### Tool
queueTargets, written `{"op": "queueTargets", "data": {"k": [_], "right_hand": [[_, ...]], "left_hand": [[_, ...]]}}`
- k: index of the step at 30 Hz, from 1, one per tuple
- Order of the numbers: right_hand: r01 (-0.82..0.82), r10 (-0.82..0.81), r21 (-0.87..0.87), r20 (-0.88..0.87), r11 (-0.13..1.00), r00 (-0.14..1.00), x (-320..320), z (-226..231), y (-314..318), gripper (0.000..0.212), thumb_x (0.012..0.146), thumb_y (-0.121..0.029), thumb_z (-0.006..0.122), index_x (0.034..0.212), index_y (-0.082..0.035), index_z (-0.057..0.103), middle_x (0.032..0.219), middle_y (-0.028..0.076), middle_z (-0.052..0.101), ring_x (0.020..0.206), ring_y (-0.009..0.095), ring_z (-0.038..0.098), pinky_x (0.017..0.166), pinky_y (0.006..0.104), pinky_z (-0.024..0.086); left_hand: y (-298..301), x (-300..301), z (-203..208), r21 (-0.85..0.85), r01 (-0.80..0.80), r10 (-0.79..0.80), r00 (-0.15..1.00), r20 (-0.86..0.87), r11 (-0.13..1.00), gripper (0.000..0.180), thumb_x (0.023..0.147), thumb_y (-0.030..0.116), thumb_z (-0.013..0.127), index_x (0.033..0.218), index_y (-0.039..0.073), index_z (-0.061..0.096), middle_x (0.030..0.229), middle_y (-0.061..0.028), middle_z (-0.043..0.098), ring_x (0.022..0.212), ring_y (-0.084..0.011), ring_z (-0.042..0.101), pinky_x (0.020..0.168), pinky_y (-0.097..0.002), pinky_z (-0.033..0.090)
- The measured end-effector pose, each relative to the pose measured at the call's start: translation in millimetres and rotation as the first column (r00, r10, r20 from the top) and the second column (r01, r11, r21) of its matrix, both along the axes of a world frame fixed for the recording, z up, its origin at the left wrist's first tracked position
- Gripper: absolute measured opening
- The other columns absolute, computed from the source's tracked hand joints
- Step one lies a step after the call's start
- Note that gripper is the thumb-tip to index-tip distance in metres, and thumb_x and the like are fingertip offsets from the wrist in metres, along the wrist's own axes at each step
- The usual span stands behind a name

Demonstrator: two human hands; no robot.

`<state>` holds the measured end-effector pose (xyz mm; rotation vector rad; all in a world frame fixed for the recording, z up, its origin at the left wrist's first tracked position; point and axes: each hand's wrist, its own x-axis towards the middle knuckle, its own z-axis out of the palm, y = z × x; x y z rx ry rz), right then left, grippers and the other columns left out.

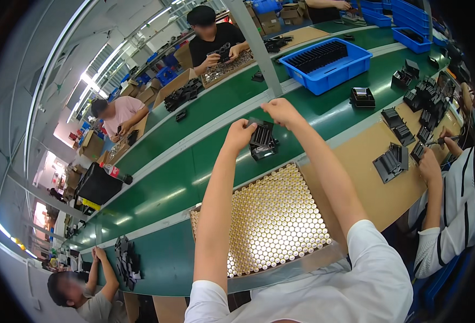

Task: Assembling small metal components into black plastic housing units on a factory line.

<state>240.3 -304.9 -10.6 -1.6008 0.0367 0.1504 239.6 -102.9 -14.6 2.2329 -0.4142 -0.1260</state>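
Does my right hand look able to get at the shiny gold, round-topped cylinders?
Probably yes: the cylinders lie mostly uncovered; only your left forearm covers part, leaving your right hand a clear path.

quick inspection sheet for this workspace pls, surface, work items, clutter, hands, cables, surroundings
Surface: glossy green belt; tan board to the right of the box.
Work items: black slotted part over the belt; open box densely filled with upright cylinders.
Clutter: black parts piled at right; blue bin holding rows of black pieces; bottle at left.
Hands: left hand grips the slotted part; right hand close by, fingers curled, contents unclear.
Cables: none clearly made out.
Surroundings: co-worker in black and co-worker in pink across the belt; others at both sides.
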Motion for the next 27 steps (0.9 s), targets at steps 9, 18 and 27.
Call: {"op": "queueTargets", "data": {"k": [9,18,27], "right_hand": [[0.010,0.027,-0.160,0.224,0.987,0.974,9.1,-13.1,14.0,0.023,0.086,-0.024,0.071,0.090,-0.002,0.075,0.074,0.009,0.069,0.056,0.020,0.057,0.053,0.0308,0.047],[0.201,0.103,-0.484,0.531,0.852,0.841,-9.5,-14.6,30.5,0.023,0.081,-0.022,0.075,0.091,-0.001,0.077,0.080,0.012,0.074,0.065,0.023,0.066,0.064,0.0330,0.054],[0.312,0.031,-0.495,0.568,0.811,0.822,-8.3,-15.3,52.4,0.023,0.083,-0.021,0.075,0.095,-0.002,0.078,0.082,0.010,0.075,0.066,0.022,0.067,0.064,0.0329,0.053]], "left_hand": [[-11.1,-8.7,-21.8,-0.536,-0.154,0.020,0.969,-0.247,0.830,0.026,0.098,0.011,0.057,0.121,-0.001,0.055,0.106,-0.0165,0.064,0.087,-0.0265,0.066,0.080,-0.0391,0.059],[-21.1,-16.8,-55.6,-0.852,-0.405,-0.087,0.886,-0.455,0.331,0.033,0.098,0.006,0.051,0.130,-0.002,0.048,0.114,-0.0222,0.062,0.089,-0.0325,0.067,0.076,-0.0433,0.061],[-12.1,-7.8,-71.1,-0.866,-0.438,-0.100,0.877,-0.471,0.240,0.032,0.102,0.015,0.053,0.130,0.000,0.048,0.114,-0.0203,0.061,0.090,-0.0295,0.067,0.073,-0.0401,0.062]]}}
